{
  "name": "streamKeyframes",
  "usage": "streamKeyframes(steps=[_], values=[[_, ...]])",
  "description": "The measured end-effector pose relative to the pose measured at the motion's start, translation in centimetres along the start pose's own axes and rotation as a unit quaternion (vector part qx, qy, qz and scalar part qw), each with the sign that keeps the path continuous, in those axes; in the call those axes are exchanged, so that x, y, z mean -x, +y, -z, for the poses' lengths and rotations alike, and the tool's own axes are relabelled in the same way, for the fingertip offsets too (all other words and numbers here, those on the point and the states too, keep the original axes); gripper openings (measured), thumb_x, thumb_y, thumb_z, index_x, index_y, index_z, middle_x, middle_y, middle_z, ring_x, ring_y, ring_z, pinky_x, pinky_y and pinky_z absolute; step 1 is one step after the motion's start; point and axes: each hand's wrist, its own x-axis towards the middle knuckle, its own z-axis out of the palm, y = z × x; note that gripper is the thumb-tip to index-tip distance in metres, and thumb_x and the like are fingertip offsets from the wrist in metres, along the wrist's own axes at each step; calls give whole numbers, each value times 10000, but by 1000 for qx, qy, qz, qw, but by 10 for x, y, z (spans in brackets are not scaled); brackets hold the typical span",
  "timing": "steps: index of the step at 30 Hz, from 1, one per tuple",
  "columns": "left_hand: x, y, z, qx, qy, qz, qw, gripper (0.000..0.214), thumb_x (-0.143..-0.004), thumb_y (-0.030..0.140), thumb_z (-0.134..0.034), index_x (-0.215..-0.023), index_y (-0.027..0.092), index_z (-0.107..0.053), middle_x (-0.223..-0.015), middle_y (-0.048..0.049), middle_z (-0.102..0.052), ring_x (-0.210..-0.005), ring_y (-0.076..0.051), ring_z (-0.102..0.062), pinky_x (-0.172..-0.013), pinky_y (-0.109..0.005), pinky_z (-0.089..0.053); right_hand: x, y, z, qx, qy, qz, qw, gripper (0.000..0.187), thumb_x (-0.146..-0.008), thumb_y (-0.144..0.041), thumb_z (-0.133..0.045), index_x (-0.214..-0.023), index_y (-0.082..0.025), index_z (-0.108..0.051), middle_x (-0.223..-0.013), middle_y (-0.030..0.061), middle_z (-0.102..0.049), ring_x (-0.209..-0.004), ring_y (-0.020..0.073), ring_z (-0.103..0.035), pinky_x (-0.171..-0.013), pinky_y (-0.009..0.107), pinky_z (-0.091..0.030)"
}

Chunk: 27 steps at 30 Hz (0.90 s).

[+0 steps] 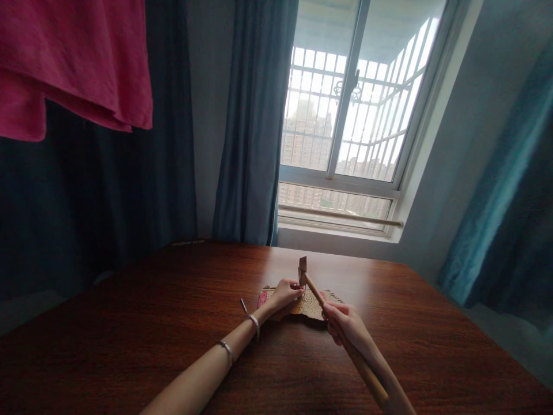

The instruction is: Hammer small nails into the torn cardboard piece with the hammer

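Note:
My right hand [348, 324] is wrapped round the wooden handle of a hammer [366, 373], which slants up and away to the left. The hammer's head [303, 266] is raised just above my left fingertips. My left hand [285, 294] is pinched over a brown sheet full of small holes [317, 311], which lies on the table. Something thin and dark shows at those fingertips, under the hammer head, too small to name. Pink patches mark parts of the sheet, and its near edge is uneven. My left hand and forearm cover part of it.
A short dark rod [243, 305] lies left of the sheet on the brown wooden table [173, 323]. Beyond the table stand a blue curtain [254, 144] and a barred window [341, 127]. Pink cloth [86, 63] hangs at the upper left.

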Motion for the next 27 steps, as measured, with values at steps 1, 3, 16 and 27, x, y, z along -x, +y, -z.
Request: streamKeyframes(steps=[1,3,16,27], values=[[0,-1,0,1,1,0,1000,290,-698,342,-548,-755,103,-702,-696,-48,-673,-636,-157,-568,-546,-210,-364,0,1,0,2,-1,-1,1000,397,-699,-545,-572,-610,-164,-507,-349,-55,-439,-269,65,-350,-267,175,-243],[-1,-3,-1,6,5,-1,1000,297,-699,343,-549,-768,100,-704,-688,-46,-670,-628,-154,-565,-544,-211,-364,1,0,0,2,1,1,1000,393,-707,-540,-568,-614,-162,-508,-356,-50,-451,-268,62,-346,-268,176,-241],[-1,1,2,47,2,19,999,398,-637,336,-661,-959,105,-695,-875,-84,-705,-789,-194,-623,-657,-243,-463,-9,5,31,71,111,22,991,364,-652,-410,-589,-838,-101,-640,-358,-71,-419,-307,77,-356,-305,196,-284],[-12,6,27,114,-24,2,993,630,-630,424,-681,-1155,88,-593,-980,-130,-665,-824,-191,-609,-684,-266,-459,-19,32,83,399,254,15,881,297,-666,-286,-504,-830,-159,-716,-578,49,-663,-552,191,-612,-505,246,-409]])
